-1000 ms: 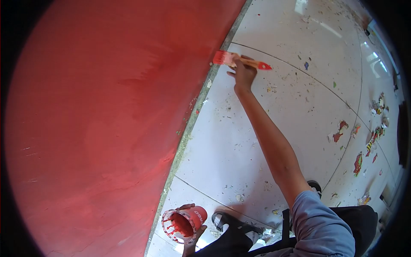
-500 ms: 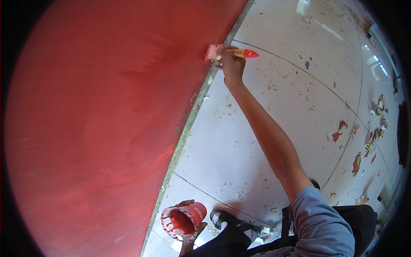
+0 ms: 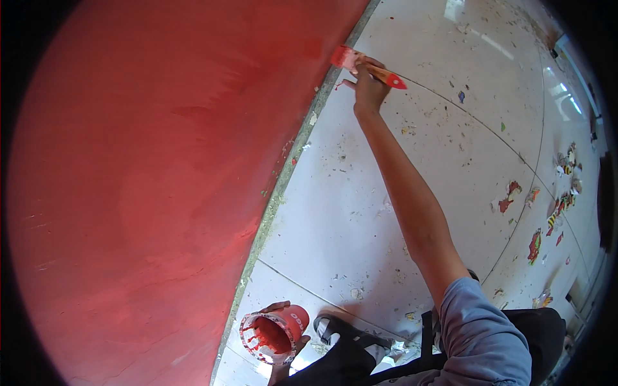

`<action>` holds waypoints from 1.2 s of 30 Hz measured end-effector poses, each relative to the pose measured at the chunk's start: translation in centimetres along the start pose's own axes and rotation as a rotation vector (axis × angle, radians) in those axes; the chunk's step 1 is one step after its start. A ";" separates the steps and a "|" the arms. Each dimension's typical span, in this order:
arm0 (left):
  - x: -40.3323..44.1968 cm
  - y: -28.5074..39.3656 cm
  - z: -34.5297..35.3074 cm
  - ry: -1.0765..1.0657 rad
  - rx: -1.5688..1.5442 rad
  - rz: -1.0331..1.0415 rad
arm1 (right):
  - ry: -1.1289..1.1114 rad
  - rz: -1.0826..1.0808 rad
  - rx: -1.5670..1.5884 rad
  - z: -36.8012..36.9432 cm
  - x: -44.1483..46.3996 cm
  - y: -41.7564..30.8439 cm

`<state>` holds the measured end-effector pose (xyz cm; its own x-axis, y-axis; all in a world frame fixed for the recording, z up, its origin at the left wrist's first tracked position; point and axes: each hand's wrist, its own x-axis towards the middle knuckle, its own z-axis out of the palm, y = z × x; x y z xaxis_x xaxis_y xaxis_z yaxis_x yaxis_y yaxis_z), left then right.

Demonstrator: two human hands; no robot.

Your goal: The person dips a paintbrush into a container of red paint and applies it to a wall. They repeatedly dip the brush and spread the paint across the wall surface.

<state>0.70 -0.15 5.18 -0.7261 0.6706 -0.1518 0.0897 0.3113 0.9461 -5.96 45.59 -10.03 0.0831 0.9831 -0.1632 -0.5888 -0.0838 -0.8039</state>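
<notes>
My right hand [image 3: 371,90] is closed around a wide paintbrush [image 3: 381,74] with a wooden, red-tipped handle. Red paint coats its bristles, which are at the lower edge of the red wall [image 3: 161,161], by the greenish border strip [image 3: 277,193]. Lower in the view, my left hand [image 3: 301,344] wraps around a small red paint bucket [image 3: 296,318], with fingers showing on both sides. The bucket is tilted so its mouth faces me; red paint streaks its inner wall and white rim.
White floor tiles [image 3: 335,244] carry scattered paint chips and dust. Colourful torn scraps [image 3: 535,246] lie to the right, beside yellow-and-black striped pieces [image 3: 552,222]. A sandalled foot [image 3: 341,329] stands close to the bucket.
My right hand and the brush have moved up and to the right along the wall's edge, and the handle now slants downward. The bucket has barely moved in my left hand.
</notes>
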 end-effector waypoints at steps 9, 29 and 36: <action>0.9 0.0 0.3 -0.019 0.018 -0.022 | -0.020 0.260 -0.022 -2.4 -7.5 1.3; 1.3 0.1 0.8 -0.038 0.035 -0.043 | 0.028 0.259 -0.030 -1.9 -7.3 1.8; 1.6 0.4 1.1 -0.048 0.042 -0.046 | -0.079 0.230 -0.135 -1.5 -7.2 1.9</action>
<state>0.32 1.78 4.96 -0.6967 0.6862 -0.2092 0.0863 0.3697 0.9251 -6.44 38.11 -11.24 -0.1066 0.9448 -0.3098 -0.4718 -0.3223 -0.8207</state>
